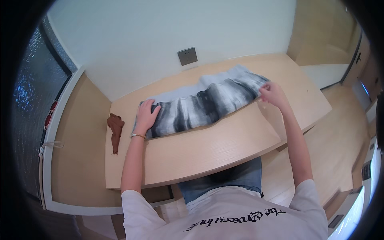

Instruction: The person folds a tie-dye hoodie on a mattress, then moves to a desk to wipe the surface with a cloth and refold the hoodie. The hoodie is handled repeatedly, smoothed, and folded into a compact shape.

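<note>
A long folded cloth (207,105) with blurred black, grey and white bands lies across the wooden desktop (210,151). Along its far side shows a strip of plain pale grey fabric (225,75). My left hand (146,116) rests palm down on the cloth's left end, thumb spread from the fingers. At the right end, the fingertips of my right hand (272,93) pinch the cloth's edge. Whether the cloth is a garment cannot be made out.
A crumpled brown fabric item (115,129) lies left of my left forearm. Behind the desk, a dark wall socket (187,56) is set in the white wall. Red-lensed sunglasses (50,114) hang by the textured glass (39,81). The desk's front edge is just before my body.
</note>
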{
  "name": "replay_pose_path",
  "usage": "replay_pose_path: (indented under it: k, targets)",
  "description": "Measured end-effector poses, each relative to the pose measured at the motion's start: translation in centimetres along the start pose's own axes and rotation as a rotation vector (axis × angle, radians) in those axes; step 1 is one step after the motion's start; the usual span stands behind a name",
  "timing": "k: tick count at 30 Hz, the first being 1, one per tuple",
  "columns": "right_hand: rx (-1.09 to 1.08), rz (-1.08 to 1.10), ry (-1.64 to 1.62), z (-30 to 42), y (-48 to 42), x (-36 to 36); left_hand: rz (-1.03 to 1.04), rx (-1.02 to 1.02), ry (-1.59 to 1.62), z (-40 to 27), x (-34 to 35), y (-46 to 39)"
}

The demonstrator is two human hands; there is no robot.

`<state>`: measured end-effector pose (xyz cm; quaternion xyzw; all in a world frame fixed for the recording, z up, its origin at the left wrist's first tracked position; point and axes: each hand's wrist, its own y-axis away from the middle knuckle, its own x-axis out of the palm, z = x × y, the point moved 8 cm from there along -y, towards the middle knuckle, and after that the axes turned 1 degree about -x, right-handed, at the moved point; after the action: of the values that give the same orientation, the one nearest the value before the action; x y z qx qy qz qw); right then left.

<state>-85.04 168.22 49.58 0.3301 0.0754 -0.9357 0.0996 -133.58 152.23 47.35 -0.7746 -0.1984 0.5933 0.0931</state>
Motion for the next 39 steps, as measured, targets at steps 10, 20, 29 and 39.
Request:
replay_pose_path:
  k: [10, 20, 29, 39]
  targets:
    - [-0.309, -0.298, 0.505, 2.4, -8.3, 3.0, -0.135, -0.134, 0.104, 1.7, -0.8, -0.6]
    - [-0.384, -0.362, 0.397, 2.7, -5.8, 4.8, -0.156, -0.128, 0.079, 0.5, -2.3, 0.5]
    - [-0.387, -0.223, 0.438, 2.3, -7.3, 5.0, -0.242, -0.072, 0.190, -0.5, -3.1, 0.0]
    - [-0.523, -0.463, 0.340, 2.9, -7.9, 3.9, -0.263, -0.071, 0.313, 1.4, -2.8, 0.1]
